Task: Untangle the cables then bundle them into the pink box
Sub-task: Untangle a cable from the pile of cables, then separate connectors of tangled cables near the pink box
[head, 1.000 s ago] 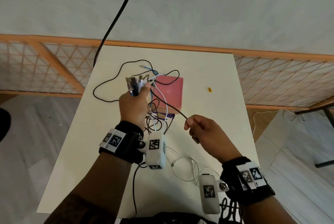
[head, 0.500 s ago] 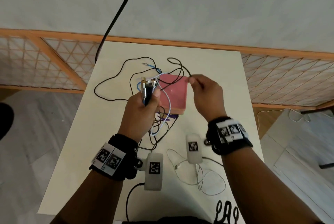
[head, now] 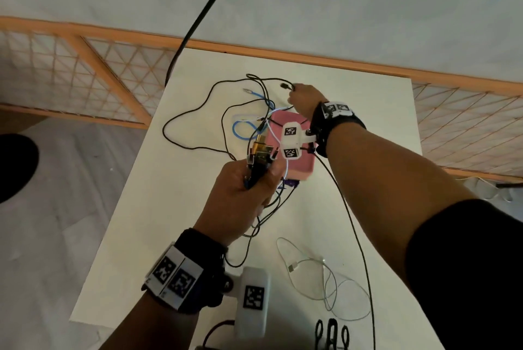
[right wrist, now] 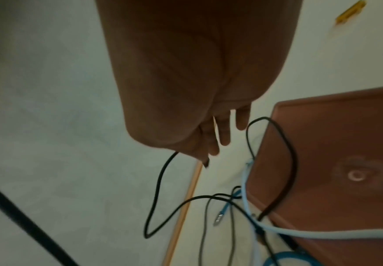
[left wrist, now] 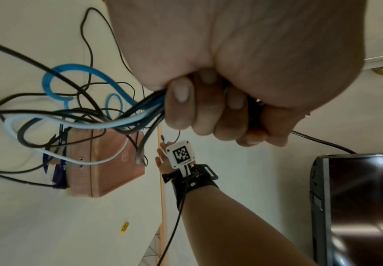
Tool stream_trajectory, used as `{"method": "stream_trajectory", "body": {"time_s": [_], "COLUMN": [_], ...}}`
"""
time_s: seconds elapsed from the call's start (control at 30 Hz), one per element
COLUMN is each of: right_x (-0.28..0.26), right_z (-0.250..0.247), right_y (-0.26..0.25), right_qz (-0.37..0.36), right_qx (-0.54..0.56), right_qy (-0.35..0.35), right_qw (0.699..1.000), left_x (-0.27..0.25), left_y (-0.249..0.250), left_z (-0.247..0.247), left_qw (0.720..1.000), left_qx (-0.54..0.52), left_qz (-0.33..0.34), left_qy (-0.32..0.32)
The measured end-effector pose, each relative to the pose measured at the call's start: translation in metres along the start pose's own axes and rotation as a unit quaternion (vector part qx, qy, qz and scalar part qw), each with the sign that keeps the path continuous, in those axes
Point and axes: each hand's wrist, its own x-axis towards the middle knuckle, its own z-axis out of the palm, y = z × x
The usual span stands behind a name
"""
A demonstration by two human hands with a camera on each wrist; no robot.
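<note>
My left hand point(head: 254, 177) is raised over the white table point(head: 184, 208) and grips a bunch of cable ends point(head: 260, 156), black, blue and white, with metal plugs sticking out of the fist. The left wrist view shows the fingers point(left wrist: 208, 111) curled round these cables point(left wrist: 140, 111). The closed pink box point(head: 304, 170) lies just behind, with cables draped over it. Beyond the box, my right hand point(head: 294, 92) pinches a thin black cable point(head: 284, 86) near its plug. The right wrist view shows the same cable point(right wrist: 160, 180) hanging from the fingertips beside the box point(right wrist: 345, 162).
A blue cable loop point(head: 240, 130) and black cable loops point(head: 192, 112) lie left of the box. A thin white cable point(head: 325, 273) lies coiled near the front edge. A small yellow piece point(left wrist: 124, 227) sits on the table. A thick black cord point(head: 198, 18) hangs from above. Wooden lattice point(head: 85, 81) flanks the table.
My right hand has gone from the near side of the table out past the pink box, carrying the thin black cable's end with it. The left hand keeps its hold, slightly nearer.
</note>
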Motion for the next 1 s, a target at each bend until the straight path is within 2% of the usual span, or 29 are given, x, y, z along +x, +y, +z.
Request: {"method": "stream_trajectory", "body": {"time_s": [0.07, 0.2, 0.37, 0.53, 0.63, 0.77, 0.9, 1.0], "right_x": [0.001, -0.010, -0.067, -0.152, -0.196, -0.234, -0.257, -0.263], "right_z": [0.009, 0.013, 0.014, 0.039, 0.053, 0.067, 0.083, 0.105], "right_y": [0.008, 0.027, 0.048, 0.086, 0.111, 0.130, 0.126, 0.129], "right_qz": [0.017, 0.022, -0.003, -0.002, 0.026, 0.034, -0.035, -0.068], "right_qx": [-0.057, -0.090, 0.083, 0.123, 0.088, -0.011, -0.081, -0.193], "right_qy": [-0.033, -0.027, 0.062, 0.046, -0.022, -0.066, -0.145, -0.129], "right_qw": [0.998, 0.995, 0.995, 0.991, 0.996, 0.997, 0.985, 0.970], "left_x": [0.002, 0.006, 0.013, 0.017, 0.016, 0.013, 0.009, 0.006], "left_y": [-0.006, -0.009, -0.008, -0.001, 0.001, 0.001, 0.001, 0.001], "left_z": [-0.002, 0.002, 0.012, 0.022, 0.025, 0.029, 0.030, 0.031], "left_qw": [1.000, 1.000, 0.999, 0.998, 0.998, 0.998, 0.998, 0.999], "left_qx": [-0.001, -0.018, -0.005, 0.021, 0.026, 0.022, 0.023, 0.015], "left_qz": [-0.010, -0.012, 0.000, 0.027, 0.032, 0.032, 0.025, 0.018], "left_qy": [0.005, -0.016, -0.036, -0.058, -0.056, -0.047, -0.051, -0.048]}}
